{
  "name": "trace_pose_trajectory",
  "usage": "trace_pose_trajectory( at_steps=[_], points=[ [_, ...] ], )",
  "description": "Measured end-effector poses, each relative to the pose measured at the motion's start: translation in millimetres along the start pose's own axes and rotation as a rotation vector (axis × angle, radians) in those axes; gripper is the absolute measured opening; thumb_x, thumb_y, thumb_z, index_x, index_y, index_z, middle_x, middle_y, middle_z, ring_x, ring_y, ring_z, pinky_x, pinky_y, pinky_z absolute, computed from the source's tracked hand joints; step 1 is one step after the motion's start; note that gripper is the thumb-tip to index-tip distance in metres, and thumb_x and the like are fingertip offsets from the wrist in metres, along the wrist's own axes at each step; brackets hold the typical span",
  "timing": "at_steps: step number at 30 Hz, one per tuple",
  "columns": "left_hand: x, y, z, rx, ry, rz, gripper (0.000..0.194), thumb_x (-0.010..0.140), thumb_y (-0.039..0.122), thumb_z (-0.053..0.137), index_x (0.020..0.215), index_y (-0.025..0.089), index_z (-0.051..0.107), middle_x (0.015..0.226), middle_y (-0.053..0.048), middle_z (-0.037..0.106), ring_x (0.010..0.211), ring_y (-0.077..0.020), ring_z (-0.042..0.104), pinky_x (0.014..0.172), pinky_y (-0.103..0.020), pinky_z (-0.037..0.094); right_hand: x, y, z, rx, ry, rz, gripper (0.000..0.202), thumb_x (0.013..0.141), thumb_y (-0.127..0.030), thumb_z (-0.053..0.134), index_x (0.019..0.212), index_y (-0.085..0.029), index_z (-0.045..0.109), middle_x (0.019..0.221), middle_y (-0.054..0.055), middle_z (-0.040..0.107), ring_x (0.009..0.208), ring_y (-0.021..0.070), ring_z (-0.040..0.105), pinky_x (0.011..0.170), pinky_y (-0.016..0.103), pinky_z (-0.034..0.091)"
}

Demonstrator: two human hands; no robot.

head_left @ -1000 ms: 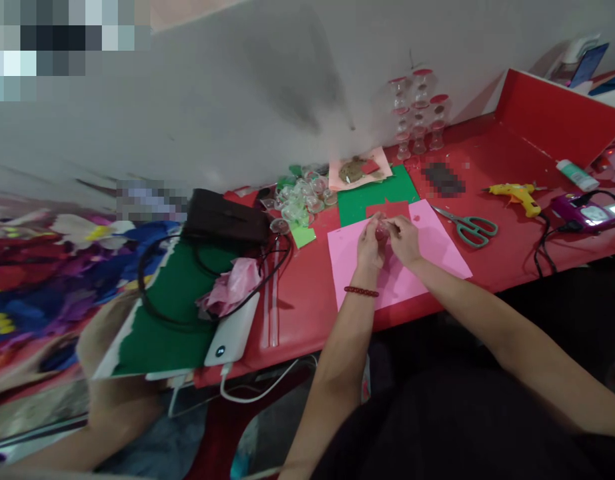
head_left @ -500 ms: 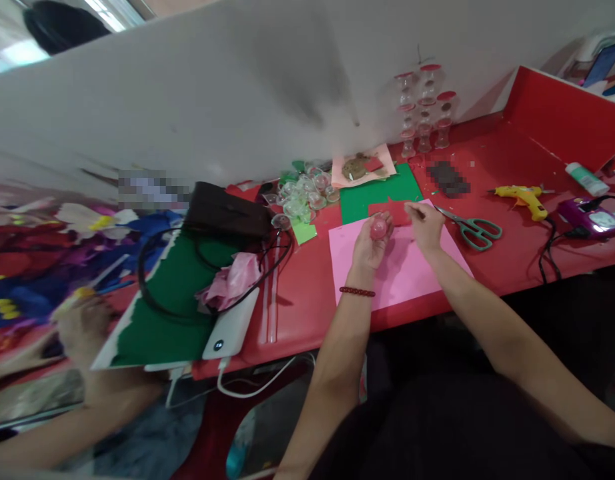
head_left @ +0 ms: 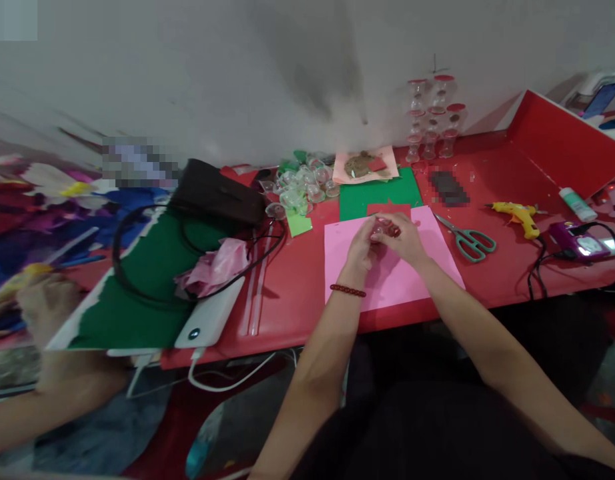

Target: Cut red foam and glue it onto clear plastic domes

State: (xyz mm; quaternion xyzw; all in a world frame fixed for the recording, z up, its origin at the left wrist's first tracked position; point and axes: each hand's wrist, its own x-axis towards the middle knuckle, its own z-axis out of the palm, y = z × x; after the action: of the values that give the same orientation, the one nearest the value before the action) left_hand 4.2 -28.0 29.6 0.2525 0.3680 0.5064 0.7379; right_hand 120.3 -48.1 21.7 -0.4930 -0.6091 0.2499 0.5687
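My left hand (head_left: 362,245) is wrapped round a small clear plastic cup (head_left: 379,231) that looks reddish, held over a pink sheet of paper (head_left: 337,267). My right hand (head_left: 408,241) has closed in from the other side, its thumb and fingers on the same cup. Whatever lies between the right fingertips is hidden. Just beyond the hands, a piece of red paper (head_left: 387,209) rests on a green sheet (head_left: 377,192). Green-handled scissors (head_left: 470,243) lie right of the pink sheet.
Clear plastic cups (head_left: 307,183) are heaped at the back. Stacked cups with red discs (head_left: 431,120) stand near the wall. A yellow glue gun (head_left: 517,215) and a glue bottle (head_left: 577,204) lie right. Left are a dark bag (head_left: 220,193), a white power bank (head_left: 210,320) and another person's arm (head_left: 62,393).
My right hand has moved left from beside the red paper onto the cup. My left hand has turned inward round it. The camera view has shifted slightly.
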Motion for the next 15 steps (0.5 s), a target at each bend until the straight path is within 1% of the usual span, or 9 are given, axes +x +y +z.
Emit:
trace_pose_trajectory(
  at_steps=[2, 4, 5, 7, 10, 15],
  points=[
    [-1, -2, -0.3, 0.03, 0.008, 0.024, 0.023, 0.087, 0.035, 0.072, 0.104, 0.02, 0.072, 0.078, -0.001, 0.071, 0.06, -0.0078, 0.062, 0.057, -0.02, 0.05, -1, 4, 4, -0.016, -0.014, 0.02, 0.03, 0.068, -0.035, 0.085, 0.095, -0.023, 0.079, 0.092, 0.004, 0.068, 0.075, 0.0168, 0.061, 0.07, 0.032, 0.051],
    [-1, -4, -1.0, 0.042, 0.015, 0.023, 0.023, 0.086, 0.034, 0.073, 0.104, 0.019, 0.073, 0.072, 0.001, 0.067, 0.054, -0.006, 0.057, 0.051, -0.019, 0.045, -1, 9, 6, 0.011, -0.021, 0.038, 0.019, 0.072, -0.03, 0.082, 0.089, -0.022, 0.079, 0.091, 0.004, 0.068, 0.076, 0.017, 0.062, 0.072, 0.033, 0.052],
    [-1, -4, -1.6, 0.046, 0.012, 0.02, 0.023, 0.086, 0.033, 0.072, 0.103, 0.019, 0.073, 0.071, 0.001, 0.066, 0.052, -0.0057, 0.055, 0.05, -0.019, 0.044, -1, 11, 6, 0.033, -0.025, 0.037, 0.015, 0.074, -0.028, 0.08, 0.089, -0.022, 0.08, 0.093, 0.004, 0.069, 0.079, 0.0175, 0.063, 0.074, 0.034, 0.052],
    [0, -5, -3.1, 0.046, 0.003, 0.024, 0.021, 0.088, 0.033, 0.07, 0.101, 0.018, 0.073, 0.073, 0.0, 0.068, 0.054, -0.0065, 0.056, 0.051, -0.019, 0.044, -1, 13, 7, 0.059, -0.028, 0.028, 0.013, 0.079, -0.027, 0.075, 0.091, -0.024, 0.08, 0.096, 0.004, 0.071, 0.084, 0.018, 0.065, 0.079, 0.034, 0.053],
    [0, -5, -5.2, 0.04, -0.004, 0.045, 0.019, 0.09, 0.034, 0.068, 0.1, 0.018, 0.074, 0.083, -0.003, 0.071, 0.063, -0.0087, 0.061, 0.057, -0.021, 0.046, -2, 12, 9, 0.061, -0.024, 0.025, 0.015, 0.084, -0.028, 0.071, 0.095, -0.027, 0.081, 0.098, 0.003, 0.072, 0.087, 0.0179, 0.065, 0.083, 0.035, 0.053],
    [-3, -3, -4.9, 0.027, 0.009, 0.061, 0.017, 0.09, 0.032, 0.067, 0.097, 0.018, 0.074, 0.082, -0.002, 0.07, 0.062, -0.0082, 0.059, 0.058, -0.022, 0.045, -4, 10, 13, 0.031, 0.009, -0.013, 0.015, 0.088, -0.029, 0.065, 0.092, -0.026, 0.08, 0.093, 0.003, 0.072, 0.087, 0.0192, 0.065, 0.083, 0.035, 0.053]
  ],
)
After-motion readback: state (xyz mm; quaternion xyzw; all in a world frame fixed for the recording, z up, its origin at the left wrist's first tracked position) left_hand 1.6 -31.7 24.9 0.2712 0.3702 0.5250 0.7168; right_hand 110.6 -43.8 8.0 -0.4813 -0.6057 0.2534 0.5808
